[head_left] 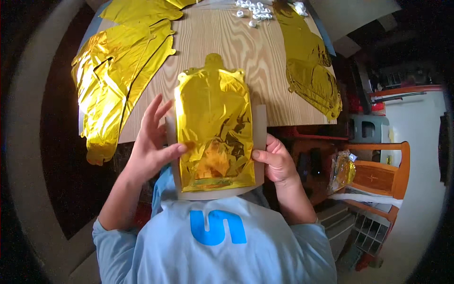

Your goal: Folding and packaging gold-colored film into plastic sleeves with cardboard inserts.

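A flat gold foil balloon (215, 128) is held against a grey card backing (259, 142) over the near edge of the wooden bench (246, 52); the left hand (150, 142) is pressed on the foil's left edge with thumb across and fingers spread, while the right hand (276, 160) is closed on the card's right edge, its fingertips hidden behind the card. The card's lower edge is partly lost against a light blue shirt (213, 241). Farther off, crumpled gold foil balloons (118, 66) lie at left, more gold foil (309, 66) at right, and small white pieces (253, 10), too small to identify, are cut off at the far rim.
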{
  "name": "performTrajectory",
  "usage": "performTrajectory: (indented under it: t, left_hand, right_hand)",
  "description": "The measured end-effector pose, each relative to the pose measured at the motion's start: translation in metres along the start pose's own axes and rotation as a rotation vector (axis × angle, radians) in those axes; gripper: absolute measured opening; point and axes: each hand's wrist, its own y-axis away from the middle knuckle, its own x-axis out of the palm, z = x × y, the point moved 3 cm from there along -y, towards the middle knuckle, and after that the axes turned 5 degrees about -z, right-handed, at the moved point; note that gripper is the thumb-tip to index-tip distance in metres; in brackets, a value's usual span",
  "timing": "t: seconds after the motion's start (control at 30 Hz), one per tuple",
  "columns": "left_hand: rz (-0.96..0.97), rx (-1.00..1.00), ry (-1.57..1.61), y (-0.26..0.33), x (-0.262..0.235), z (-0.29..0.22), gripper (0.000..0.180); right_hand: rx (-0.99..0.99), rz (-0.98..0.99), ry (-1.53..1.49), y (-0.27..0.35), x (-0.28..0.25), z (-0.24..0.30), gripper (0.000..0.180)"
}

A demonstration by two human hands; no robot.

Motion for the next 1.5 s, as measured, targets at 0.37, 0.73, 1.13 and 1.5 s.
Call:
performTrajectory:
  t: [0.37, 0.73, 1.13, 1.5]
  left_hand:
    - [-0.071, -0.014, -0.274, -0.01, 0.01, -0.005, 0.092]
    - [-0.034, 0.12, -0.203, -0.006, 0.009, -0.009, 0.084]
    - [0.077, 0.171, -0.4, -0.003, 0.013, -0.018, 0.041]
    - [0.167, 0.116, -0.653, 0.024, 0.019, -0.064, 0.014]
  right_hand:
    - [-0.142, -0.128, 0.324, -0.014, 0.008, 0.017, 0.04]
    - [-0.173, -0.126, 0.424, -0.016, -0.005, 0.024, 0.025]
    - [-0.429, -0.004, 0.716, -0.018, 0.011, 0.055, 0.041]
    - [-0.253, 0.031, 0.868, 0.022, 0.034, 0.086, 0.008]
